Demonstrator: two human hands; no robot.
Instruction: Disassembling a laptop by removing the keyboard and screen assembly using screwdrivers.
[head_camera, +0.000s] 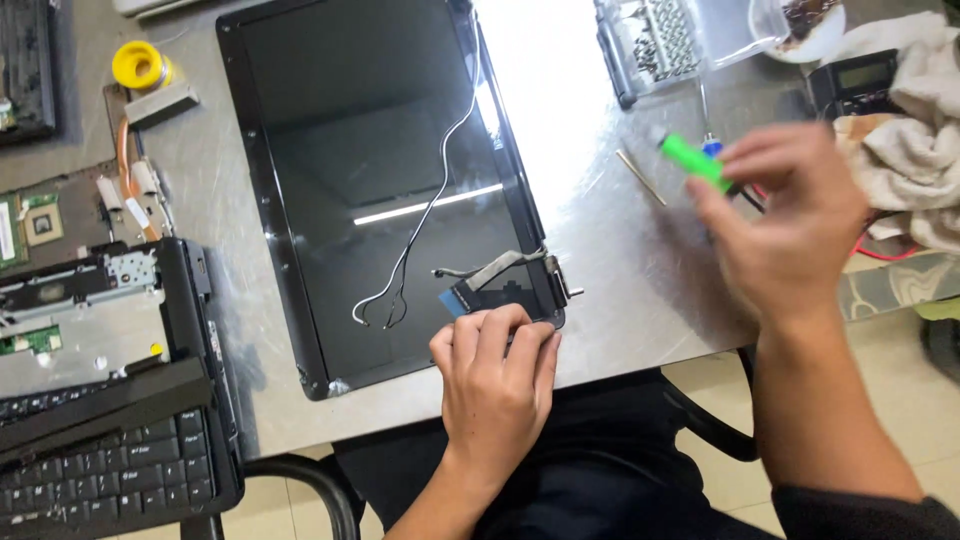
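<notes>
**Laptop screen panel steadied at its corner while a green-handled screwdriver is held aloft**

A brushed grey metal tabletop (620, 260) is spread under everything. Most of it is taken up by a large black glossy laptop screen panel (370, 180), laid flat with its near right corner directly under the left hand (495, 375). That hand is pressed palm down on the corner, fingers curled over the panel's edge; nothing is enclosed in it, and the panel is merely touched and held down.

Well to the left of that hand, a black opened laptop base with keyboard (110, 400) is seen, its innards partly exposed. Far to the right, beyond the right hand (790, 235), a crumpled off-white cloth (915, 140) is heaped at the table's edge.

A thin grey and white pair of wires (430, 200) is trailed across the panel's face, its loose ends lying just up and left of the left fingers. A flat grey ribbon cable with a blue end (490, 275) is found immediately above the left fingertips, next to the small metal hinge bracket (562, 280).

The right hand is raised above the table, blurred by motion, and is closed around a small screwdriver with a bright green handle (695, 160); the handle is seen poking out up and left of the fingers. A thin pale stick (640, 177) is lying on the table just left of that grip.
</notes>
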